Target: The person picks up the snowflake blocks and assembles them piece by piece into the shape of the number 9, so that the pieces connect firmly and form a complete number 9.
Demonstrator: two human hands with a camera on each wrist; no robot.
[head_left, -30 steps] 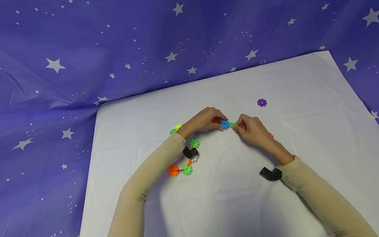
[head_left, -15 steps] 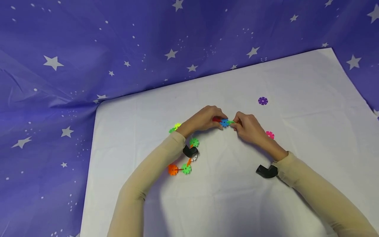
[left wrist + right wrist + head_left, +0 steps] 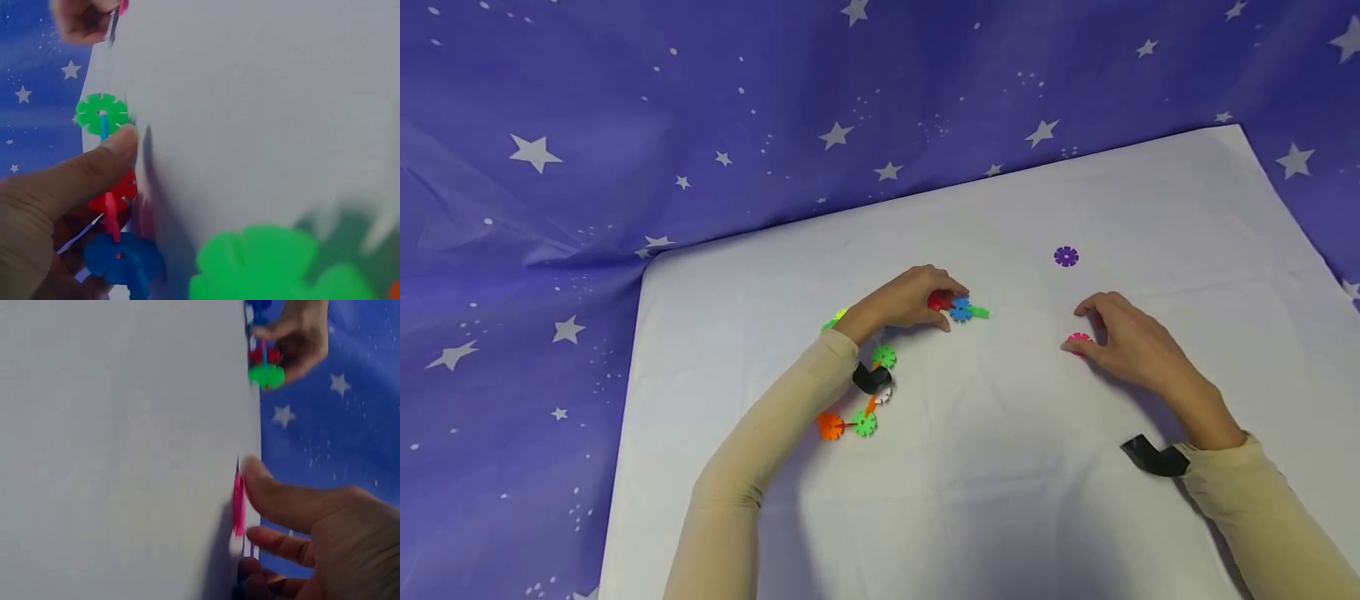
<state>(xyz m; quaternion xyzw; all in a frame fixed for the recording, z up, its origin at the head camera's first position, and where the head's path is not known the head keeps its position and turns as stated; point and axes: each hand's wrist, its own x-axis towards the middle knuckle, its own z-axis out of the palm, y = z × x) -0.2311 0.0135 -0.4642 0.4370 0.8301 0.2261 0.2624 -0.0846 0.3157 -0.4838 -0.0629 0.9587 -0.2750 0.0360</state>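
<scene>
My left hand (image 3: 910, 302) grips a red interlocking snowflake disc (image 3: 938, 301), part of a chain of notched plastic discs. On the chain's right end, a blue disc (image 3: 960, 309) and a green disc (image 3: 979, 312) stick out past the fingertips. In the left wrist view, the thumb lies over the red disc (image 3: 127, 185), above a darker blue disc (image 3: 119, 259). To the right, my right hand (image 3: 1131, 340) is over a pink snowflake disc (image 3: 1078, 339), its thumb at the disc and its index finger spread away. The right wrist view has the pink disc (image 3: 239, 505) edge-on beside the thumb.
The chain curves back under the left forearm through a green disc (image 3: 884, 357), a white disc (image 3: 885, 395) and an orange disc (image 3: 831, 427). A loose purple disc (image 3: 1066, 257) lies farther back on the white tabletop (image 3: 1000, 500). Behind hangs a starry blue cloth (image 3: 760, 108).
My right hand has let go of the green disc at the chain's end and moved right to the pink disc. The left hand, still gripping the chain, has shifted slightly left.
</scene>
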